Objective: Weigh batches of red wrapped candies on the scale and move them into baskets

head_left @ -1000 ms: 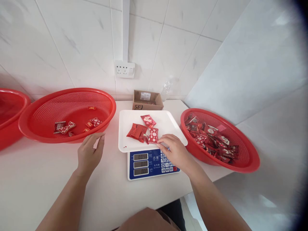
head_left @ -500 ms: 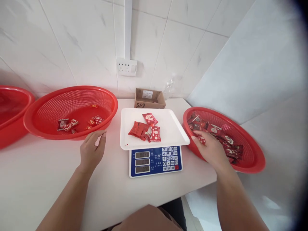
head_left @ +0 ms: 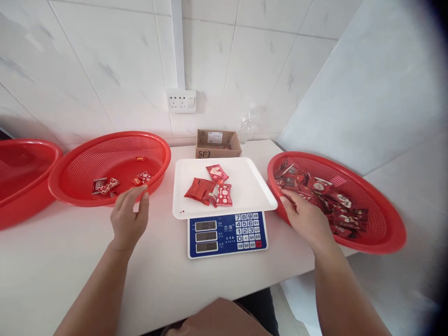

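My left hand [head_left: 129, 219] hovers over the table just in front of the left red basket [head_left: 101, 202], thumb and fingers apart with nothing between them. At the near left rim of the right red basket [head_left: 392, 233], my right hand [head_left: 308, 217] has its thumb away from its fingers; no packet shows in it. Small red snack packets [head_left: 345, 200] lie heaped in that basket. Between my hands stands a weighing scale [head_left: 229, 235] with a white tray [head_left: 254, 186]. Several snack packets [head_left: 199, 189] rest on the tray, one of them dotted white [head_left: 224, 195].
A third red basket [head_left: 49, 186] stands at the far left. Behind the scale are an open cardboard box [head_left: 217, 153] and a clear plastic bottle [head_left: 247, 125] against the tiled wall. A few small packets [head_left: 108, 185] lie in the left basket.
My view has shifted slightly. The white-dotted packet seen by my right fingers is out of sight now. My left thumb and fingers have spread a little. The packets on the tray look the same.
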Motion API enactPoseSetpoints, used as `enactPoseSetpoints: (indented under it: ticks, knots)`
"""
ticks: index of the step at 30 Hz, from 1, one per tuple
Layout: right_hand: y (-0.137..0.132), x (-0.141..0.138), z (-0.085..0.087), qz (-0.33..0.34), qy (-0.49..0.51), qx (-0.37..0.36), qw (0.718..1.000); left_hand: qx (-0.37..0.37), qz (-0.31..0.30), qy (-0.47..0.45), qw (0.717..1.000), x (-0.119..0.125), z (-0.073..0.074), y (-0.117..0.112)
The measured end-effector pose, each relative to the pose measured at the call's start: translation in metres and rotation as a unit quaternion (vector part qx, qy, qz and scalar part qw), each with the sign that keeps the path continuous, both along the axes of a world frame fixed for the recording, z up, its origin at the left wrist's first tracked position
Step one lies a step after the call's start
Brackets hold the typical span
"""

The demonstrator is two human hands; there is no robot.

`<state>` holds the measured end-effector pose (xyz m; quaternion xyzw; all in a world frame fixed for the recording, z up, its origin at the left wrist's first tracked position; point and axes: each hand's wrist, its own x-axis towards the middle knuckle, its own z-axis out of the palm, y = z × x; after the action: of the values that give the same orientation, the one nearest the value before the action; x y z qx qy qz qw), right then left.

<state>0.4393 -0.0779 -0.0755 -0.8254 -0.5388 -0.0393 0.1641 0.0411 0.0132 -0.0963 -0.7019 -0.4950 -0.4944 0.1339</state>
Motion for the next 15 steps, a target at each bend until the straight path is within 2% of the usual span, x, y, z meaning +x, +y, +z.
enactPoseSetpoints:
  ticks: [2, 5, 7, 9, 12, 13, 15]
  knots:
    - [0.000, 0.000, 0.000, 0.003, -0.013, 0.003, 1.000, -0.011, 0.041, 0.014, 0.999, -0.013, 0.013, 0.013]
    - [-0.001, 0.000, -0.001, 0.008, -0.016, 0.006, 1.000, -0.080, 0.099, 0.020, 0.992, -0.044, 0.033, 0.041]
    - [-0.001, 0.001, -0.002, 0.011, -0.012, 0.005, 1.000, -0.159, 0.128, 0.023, 0.979, -0.070, 0.043, 0.060]
    - [-0.001, 0.001, -0.003, 0.011, -0.008, 0.000, 1.000, -0.252, 0.168, 0.034, 0.953, -0.097, 0.050, 0.074]
    - [-0.002, 0.003, -0.006, 0.012, -0.010, -0.001, 1.000, -0.336, 0.212, 0.052, 0.916, -0.139, 0.056, 0.081]
    - [-0.002, 0.004, -0.007, 0.015, -0.013, 0.003, 1.000, -0.341, 0.221, 0.057, 0.912, -0.152, 0.056, 0.079]
    - [-0.002, 0.006, -0.008, 0.020, -0.020, 0.012, 1.000, -0.311, 0.221, 0.060, 0.922, -0.177, 0.057, 0.069]
